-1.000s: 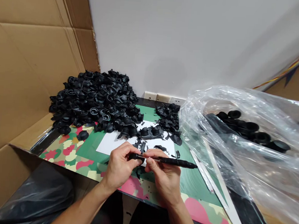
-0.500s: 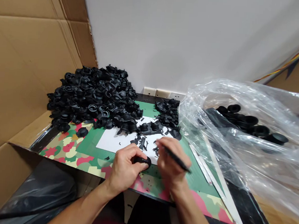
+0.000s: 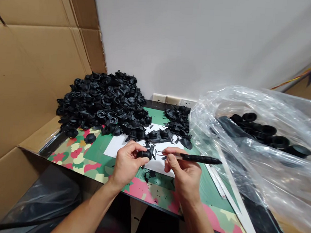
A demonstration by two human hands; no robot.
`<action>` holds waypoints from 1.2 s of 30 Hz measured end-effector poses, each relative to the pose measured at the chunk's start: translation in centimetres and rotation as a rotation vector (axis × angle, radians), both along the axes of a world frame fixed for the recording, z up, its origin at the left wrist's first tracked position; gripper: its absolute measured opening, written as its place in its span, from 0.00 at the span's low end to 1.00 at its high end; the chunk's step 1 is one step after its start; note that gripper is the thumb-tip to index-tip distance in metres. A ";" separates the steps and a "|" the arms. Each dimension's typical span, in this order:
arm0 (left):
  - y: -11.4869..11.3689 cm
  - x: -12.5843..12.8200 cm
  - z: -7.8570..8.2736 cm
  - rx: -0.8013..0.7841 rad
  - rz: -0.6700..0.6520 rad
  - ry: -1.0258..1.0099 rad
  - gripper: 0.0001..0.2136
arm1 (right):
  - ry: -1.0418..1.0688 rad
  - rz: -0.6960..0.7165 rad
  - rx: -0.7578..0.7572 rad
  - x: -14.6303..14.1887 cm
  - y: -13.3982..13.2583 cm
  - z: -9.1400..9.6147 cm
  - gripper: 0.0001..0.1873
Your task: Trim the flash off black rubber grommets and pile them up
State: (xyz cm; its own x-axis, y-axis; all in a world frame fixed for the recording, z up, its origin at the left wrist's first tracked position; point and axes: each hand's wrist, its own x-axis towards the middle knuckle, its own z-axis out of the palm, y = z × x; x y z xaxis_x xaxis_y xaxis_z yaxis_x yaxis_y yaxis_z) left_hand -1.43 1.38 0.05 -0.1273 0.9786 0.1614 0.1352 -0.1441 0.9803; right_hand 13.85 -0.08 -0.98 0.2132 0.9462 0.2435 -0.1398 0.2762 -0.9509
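Observation:
My left hand (image 3: pixel 127 164) pinches a black ribbed rubber boot (image 3: pixel 144 154) between thumb and fingers, above the near edge of a white paper sheet (image 3: pixel 111 147). Across from it, my right hand (image 3: pixel 185 173) grips a pair of tweezers (image 3: pixel 202 158) whose rear part is black and looks wrapped. Two thin tips point left toward the boot, a small gap away from it. Black rubber scraps (image 3: pixel 150 175) lie under and between the hands. A row of ribbed boots (image 3: pixel 158 135) with ragged flash sits just beyond.
A large heap of black rubber boots (image 3: pixel 103 105) fills the back left, beside a cardboard wall (image 3: pixel 38 80). Rubber scraps (image 3: pixel 178 120) are piled at back centre. On the right, a clear plastic bag (image 3: pixel 212 99) holds more black rubber parts (image 3: pixel 267 130). White strips (image 3: pixel 235 193) line the table's right side.
My right hand has turned, bringing the tweezers level with their tips leftward. My left hand has raised the boot slightly away from the table's near edge. The view has shifted a little.

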 end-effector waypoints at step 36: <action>0.3 -1.1 0.5 -0.081 -0.001 -0.230 0.11 | -0.060 0.213 -0.102 -0.1 0.5 -0.5 0.19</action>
State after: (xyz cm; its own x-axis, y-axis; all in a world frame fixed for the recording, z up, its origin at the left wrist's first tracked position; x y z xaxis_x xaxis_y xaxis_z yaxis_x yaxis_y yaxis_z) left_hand -2.50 1.69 0.52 -0.1508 0.9873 0.0495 -0.0930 -0.0641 0.9936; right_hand 13.79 0.46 -1.48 -0.0061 0.9886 0.1507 -0.1267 0.1487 -0.9807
